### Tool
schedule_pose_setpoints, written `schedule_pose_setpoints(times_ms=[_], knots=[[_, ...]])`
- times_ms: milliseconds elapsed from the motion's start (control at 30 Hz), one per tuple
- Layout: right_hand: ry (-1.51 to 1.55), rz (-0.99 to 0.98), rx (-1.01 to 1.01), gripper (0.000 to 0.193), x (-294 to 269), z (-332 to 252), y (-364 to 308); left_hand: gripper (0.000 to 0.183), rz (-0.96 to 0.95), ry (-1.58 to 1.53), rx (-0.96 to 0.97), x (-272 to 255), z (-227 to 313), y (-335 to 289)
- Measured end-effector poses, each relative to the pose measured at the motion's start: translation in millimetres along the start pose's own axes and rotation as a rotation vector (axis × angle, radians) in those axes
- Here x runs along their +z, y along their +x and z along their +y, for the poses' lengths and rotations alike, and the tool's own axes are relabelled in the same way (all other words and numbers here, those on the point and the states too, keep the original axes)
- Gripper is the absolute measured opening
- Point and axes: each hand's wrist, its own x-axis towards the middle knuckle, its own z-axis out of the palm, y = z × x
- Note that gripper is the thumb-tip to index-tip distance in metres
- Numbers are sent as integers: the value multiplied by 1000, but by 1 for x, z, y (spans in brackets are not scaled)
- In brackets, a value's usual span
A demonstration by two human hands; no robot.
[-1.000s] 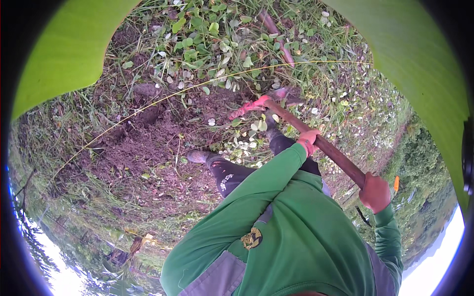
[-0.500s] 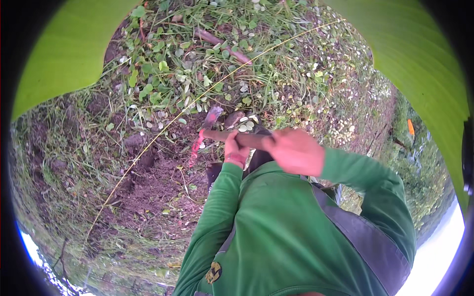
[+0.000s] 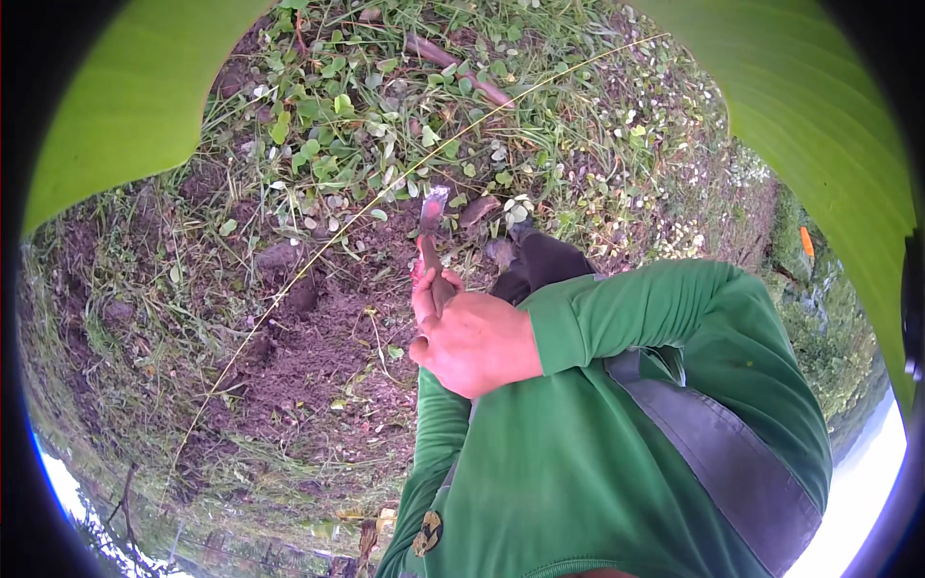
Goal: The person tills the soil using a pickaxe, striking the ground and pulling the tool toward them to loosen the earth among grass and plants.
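Observation:
A mattock with a worn blade (image 3: 434, 204) and pinkish-red paint on its head is held in front of my body. Its wooden handle (image 3: 431, 255) runs from the head back into my hands. My right hand (image 3: 477, 345) is closed round the handle, at its rear part. Just ahead of it, my left hand (image 3: 424, 297) grips the handle nearer the head; most of that hand is hidden behind the right one. The metal head hangs over weedy soil, and I cannot tell whether it touches the ground.
A yellow string (image 3: 318, 255) runs diagonally over the ground. Dark loose soil (image 3: 299, 376) lies to the left, leafy weeds (image 3: 332, 144) ahead, and a brown stick (image 3: 458, 69) beyond the string. Dark trousers (image 3: 554, 258) show below me. Large green leaves (image 3: 125, 116) frame both sides.
My right hand has swung left and toward my body, coming over the left hand. The mattock's handle has turned from lying sideways to pointing away from me.

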Motion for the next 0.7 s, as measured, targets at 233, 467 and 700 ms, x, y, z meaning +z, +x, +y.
schedule_pose_setpoints(times_ms=[233, 467, 700], knots=[[-127, 69, 19, 33, 9, -17, 22, 29, -233, -244, 37, -21, 19, 16], [-76, 40, 21, 29, 12, -39, 49, 37, -315, -793, -391, -60, 16, 28], [-111, 86, 36, 28, 25, -53, 59, 44, -319, -860, -448, -78, 16, 28]])
